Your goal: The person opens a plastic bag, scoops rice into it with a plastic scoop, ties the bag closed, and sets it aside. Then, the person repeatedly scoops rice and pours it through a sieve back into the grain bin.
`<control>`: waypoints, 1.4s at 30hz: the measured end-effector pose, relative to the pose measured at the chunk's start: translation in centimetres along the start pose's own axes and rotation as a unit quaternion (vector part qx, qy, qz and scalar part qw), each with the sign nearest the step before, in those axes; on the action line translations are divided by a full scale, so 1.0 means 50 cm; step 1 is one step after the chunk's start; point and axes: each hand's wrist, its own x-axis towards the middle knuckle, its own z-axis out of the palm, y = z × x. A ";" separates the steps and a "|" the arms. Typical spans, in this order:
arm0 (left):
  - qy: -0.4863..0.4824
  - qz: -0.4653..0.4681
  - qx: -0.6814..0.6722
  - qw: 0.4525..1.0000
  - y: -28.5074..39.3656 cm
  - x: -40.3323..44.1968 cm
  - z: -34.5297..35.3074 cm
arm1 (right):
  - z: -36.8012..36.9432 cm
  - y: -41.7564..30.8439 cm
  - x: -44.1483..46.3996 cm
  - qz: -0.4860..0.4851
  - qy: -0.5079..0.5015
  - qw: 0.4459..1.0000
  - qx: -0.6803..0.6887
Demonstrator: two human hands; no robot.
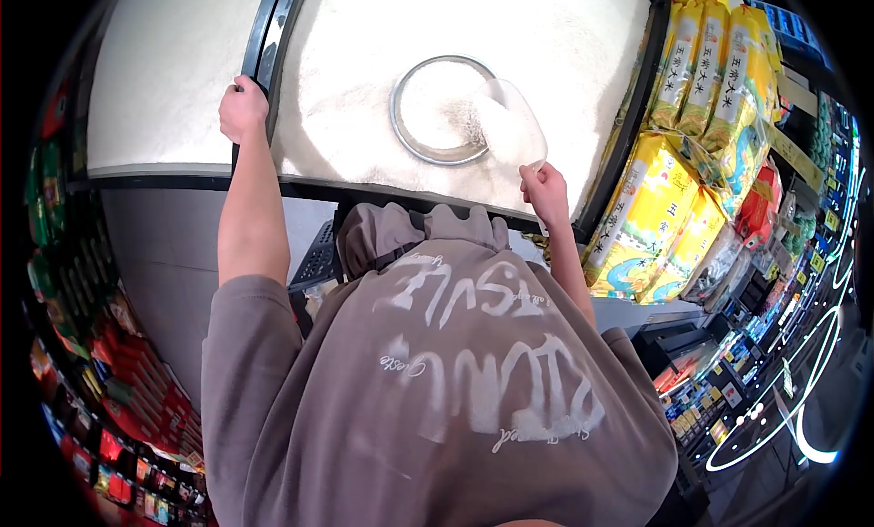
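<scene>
Right hand [546, 195] closed on clear scoop [528, 125], grain [346, 99] spilling toward metal bowl [395, 117]; left hand [243, 113] curled on black frame [266, 46]. Likely pouring; next calls for steady tilt.

Shop interior. Packed shelving [146, 381] curved down the left side, bearing green packs above red ones. A plain grey surface [164, 245] lay just right of it; whether floor or cabinet front could not be told. Yellow printed bags [637, 213] were stacked at upper right, near a blue crate [790, 26]. Farther right, shelves carried small price tags [801, 277]. Bright white light strips [817, 447] looped across the dark right edge.
</scene>
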 end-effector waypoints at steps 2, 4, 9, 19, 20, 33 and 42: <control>-0.002 0.001 -0.002 1.000 0.002 0.000 0.000 | 0.001 0.000 0.000 0.002 0.005 1.000 0.009; -0.002 0.001 -0.004 1.000 0.003 -0.003 -0.003 | -0.002 0.000 0.001 -0.003 -0.013 1.000 -0.005; -0.004 -0.001 -0.003 1.000 0.003 -0.003 -0.003 | 0.010 -0.007 -0.003 -0.009 0.004 1.000 -0.006; 0.000 -0.004 -0.001 1.000 0.000 0.000 0.003 | 0.009 -0.023 0.000 -0.056 0.040 0.996 -0.061; 0.000 -0.004 -0.001 1.000 0.001 0.000 0.003 | 0.008 -0.024 0.002 -0.056 0.040 0.996 -0.061; 0.005 0.001 -0.002 1.000 -0.001 0.001 0.004 | 0.009 -0.032 0.003 -0.076 0.067 0.991 -0.091; 0.005 -0.001 0.001 1.000 0.001 0.001 0.004 | 0.006 -0.038 0.006 -0.089 0.034 0.994 -0.057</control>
